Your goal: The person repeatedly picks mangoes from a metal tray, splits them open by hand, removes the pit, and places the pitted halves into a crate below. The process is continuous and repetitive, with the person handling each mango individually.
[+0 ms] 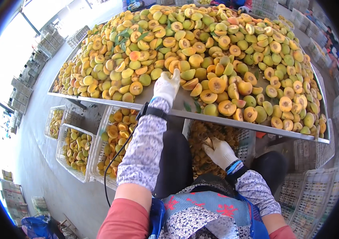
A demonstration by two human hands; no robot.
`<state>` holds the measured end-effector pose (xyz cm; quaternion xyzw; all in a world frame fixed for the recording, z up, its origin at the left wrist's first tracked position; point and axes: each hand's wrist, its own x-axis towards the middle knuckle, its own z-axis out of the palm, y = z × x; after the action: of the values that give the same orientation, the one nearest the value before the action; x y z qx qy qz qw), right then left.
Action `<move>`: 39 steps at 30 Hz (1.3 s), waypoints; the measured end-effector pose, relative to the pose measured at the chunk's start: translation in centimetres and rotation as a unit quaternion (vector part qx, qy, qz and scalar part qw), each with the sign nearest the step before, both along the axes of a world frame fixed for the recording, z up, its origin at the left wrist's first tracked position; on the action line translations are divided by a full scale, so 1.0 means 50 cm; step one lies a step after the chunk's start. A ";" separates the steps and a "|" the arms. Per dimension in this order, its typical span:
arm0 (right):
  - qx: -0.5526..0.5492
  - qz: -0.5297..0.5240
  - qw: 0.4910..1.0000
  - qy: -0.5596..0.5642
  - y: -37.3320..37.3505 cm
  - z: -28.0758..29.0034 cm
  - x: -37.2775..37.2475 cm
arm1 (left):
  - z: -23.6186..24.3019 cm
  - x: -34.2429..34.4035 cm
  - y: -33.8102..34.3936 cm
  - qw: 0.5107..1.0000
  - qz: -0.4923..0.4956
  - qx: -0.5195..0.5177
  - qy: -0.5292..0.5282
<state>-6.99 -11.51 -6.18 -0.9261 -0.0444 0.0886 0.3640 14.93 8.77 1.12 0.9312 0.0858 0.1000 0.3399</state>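
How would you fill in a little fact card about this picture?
Left hand: white glove, at the near side of the fruit pile
Right hand: white glove, over a crate of small brown pieces; its grip is unclear
Table: metal edge, heaped with yellow, green and orange fruit, many cut open
Leaves: green, among the fruit
More crates: white, holding fruit, lower left

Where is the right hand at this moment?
In the head view, the right hand is right of centre, over the crate between the legs, below the table's edge.
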 end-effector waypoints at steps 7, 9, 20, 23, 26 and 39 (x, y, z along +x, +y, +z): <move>0.033 -0.004 0.999 -0.007 0.011 0.072 0.009 | -0.071 0.072 0.003 0.994 0.010 -0.102 0.042; 0.083 -0.030 0.994 -0.069 0.005 0.066 0.015 | -0.089 0.065 0.020 0.925 -0.049 -0.377 0.012; 0.168 -0.139 0.967 -0.131 0.007 0.092 0.044 | 0.021 -0.254 -0.133 0.657 -0.182 -0.728 0.065; 0.174 -0.116 0.964 -0.162 0.005 0.082 0.042 | -0.022 -0.245 -0.136 0.645 -0.165 -0.744 0.052; 0.175 -0.119 0.961 -0.175 0.004 0.079 0.038 | -0.037 -0.247 -0.142 0.650 -0.138 -0.746 0.035; 0.161 -0.086 0.974 -0.130 0.001 0.081 0.033 | -0.024 -0.267 -0.158 0.706 -0.153 -0.686 0.083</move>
<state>-5.32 -11.45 -2.13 -0.8592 -0.0252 -0.0727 0.5059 1.55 0.87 -0.08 0.4461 0.0152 -0.1177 0.8871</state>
